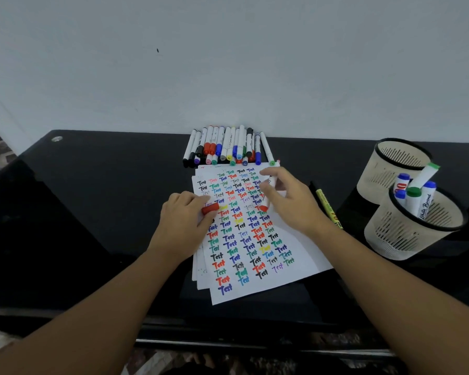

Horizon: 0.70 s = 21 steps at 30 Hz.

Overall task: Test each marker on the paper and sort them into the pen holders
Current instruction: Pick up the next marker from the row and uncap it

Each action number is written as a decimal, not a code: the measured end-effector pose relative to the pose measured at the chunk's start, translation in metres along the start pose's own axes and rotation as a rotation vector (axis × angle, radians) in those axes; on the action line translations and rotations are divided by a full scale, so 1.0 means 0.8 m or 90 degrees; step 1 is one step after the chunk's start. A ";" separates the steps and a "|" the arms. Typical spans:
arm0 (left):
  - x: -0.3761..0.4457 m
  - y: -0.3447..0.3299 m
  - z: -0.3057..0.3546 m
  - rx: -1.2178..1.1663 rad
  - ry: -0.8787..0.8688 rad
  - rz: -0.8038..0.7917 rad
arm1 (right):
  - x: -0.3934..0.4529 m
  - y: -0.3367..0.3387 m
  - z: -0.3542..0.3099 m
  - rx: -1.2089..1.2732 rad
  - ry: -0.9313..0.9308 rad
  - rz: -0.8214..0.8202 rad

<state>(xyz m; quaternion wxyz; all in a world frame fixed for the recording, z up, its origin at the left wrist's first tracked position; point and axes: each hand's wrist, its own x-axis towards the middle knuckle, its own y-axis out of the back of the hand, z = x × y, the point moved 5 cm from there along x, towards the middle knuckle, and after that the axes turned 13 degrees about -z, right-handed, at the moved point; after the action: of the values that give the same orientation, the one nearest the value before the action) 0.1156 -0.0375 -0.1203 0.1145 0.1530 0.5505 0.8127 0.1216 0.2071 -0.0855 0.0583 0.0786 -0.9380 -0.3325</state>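
On the paper, the right hand grips a red marker, tip down; the left hand pinches its cap (crowded sheet: a new mark may overlap others).

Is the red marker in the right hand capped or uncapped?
Uncapped: the left hand holds the red cap apart from the marker.

Paper: "Test" repeated; marker in holder: "White Board".

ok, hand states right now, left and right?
Left hand: pinching the red cap.
Right hand: holding the red marker, tip down on the paper.
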 end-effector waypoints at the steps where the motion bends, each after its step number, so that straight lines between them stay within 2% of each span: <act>1: 0.000 0.000 0.000 0.006 0.000 0.010 | 0.003 0.002 -0.003 0.032 0.001 0.003; 3: -0.001 0.001 0.000 0.010 -0.007 0.024 | 0.006 0.003 -0.009 0.063 -0.004 -0.025; 5: -0.002 0.002 0.001 0.001 -0.021 0.029 | 0.007 -0.003 -0.015 0.029 -0.008 -0.069; 9: -0.006 0.006 0.007 -0.021 -0.057 0.032 | 0.005 -0.015 -0.022 -0.168 -0.015 -0.110; 13: -0.009 0.009 0.010 -0.038 -0.027 0.025 | 0.003 -0.022 -0.024 -0.297 0.051 -0.128; 21: -0.008 0.008 0.008 -0.041 -0.022 0.022 | 0.006 -0.026 -0.018 -0.333 0.058 -0.131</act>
<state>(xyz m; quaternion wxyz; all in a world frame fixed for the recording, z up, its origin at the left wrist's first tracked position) 0.1239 -0.0367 -0.1128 0.1146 0.1727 0.5191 0.8292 0.1216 0.1815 -0.0870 0.0845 0.1706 -0.8036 -0.5638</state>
